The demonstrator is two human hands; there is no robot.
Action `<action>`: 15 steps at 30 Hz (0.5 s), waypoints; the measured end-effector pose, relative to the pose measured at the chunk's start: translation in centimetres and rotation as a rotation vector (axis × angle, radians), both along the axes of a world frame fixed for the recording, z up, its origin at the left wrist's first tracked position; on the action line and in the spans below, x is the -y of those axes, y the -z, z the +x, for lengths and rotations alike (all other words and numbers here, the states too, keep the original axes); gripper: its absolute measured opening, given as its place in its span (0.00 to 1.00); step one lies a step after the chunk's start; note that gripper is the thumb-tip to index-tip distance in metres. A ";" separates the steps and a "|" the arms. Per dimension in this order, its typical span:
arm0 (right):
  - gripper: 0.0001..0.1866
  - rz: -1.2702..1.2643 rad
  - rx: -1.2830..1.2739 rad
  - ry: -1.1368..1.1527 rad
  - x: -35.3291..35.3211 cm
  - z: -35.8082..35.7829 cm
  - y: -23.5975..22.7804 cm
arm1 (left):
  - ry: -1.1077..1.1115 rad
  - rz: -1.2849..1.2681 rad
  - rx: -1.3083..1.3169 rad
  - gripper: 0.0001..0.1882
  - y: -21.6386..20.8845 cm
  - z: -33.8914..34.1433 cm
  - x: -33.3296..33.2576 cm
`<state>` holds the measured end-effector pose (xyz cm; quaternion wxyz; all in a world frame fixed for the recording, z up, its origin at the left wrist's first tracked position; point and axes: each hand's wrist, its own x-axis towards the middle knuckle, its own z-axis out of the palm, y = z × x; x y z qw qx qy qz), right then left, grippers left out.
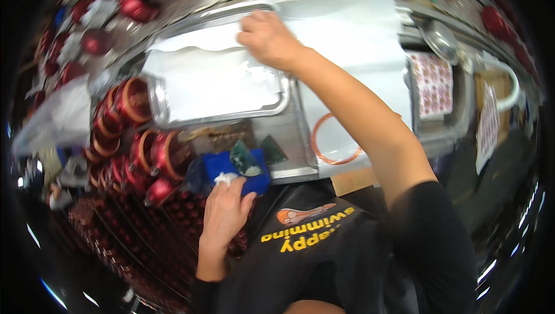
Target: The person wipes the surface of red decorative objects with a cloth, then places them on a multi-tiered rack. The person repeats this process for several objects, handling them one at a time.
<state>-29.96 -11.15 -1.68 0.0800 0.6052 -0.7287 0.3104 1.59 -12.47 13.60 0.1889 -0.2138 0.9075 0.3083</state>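
Low and left of the middle, my left hand is closed with its fingertips on a crumpled white wad. Under the wad lies a blue cloth-like piece, beside dark green scraper-like blades. My right arm stretches far across the bench. At its end my right hand is curled shut at the far rim of a metal tray; whatever its fingers pinch is hidden and blurred. White sheets line that tray, the upper one with a wavy edge.
Red glossy ornaments with copper bands crowd the left side; more red ornaments stand along the back. An orange ring lies on a white sheet. To the right are a patterned sticker sheet in another tray and a metal ladle.
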 end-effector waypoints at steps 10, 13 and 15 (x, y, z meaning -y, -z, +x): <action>0.05 0.336 0.134 -0.243 -5.5 6.1 -4.3 | -0.041 0.085 -0.189 0.13 -1.7 -0.6 1.4; 0.09 0.314 0.176 -0.174 -4.6 4.6 -4.1 | -0.107 0.138 -0.304 0.11 -1.9 0.2 3.5; 0.10 0.251 0.181 -0.149 -3.8 3.3 -4.0 | -0.156 -0.069 -0.466 0.08 -1.3 0.3 6.5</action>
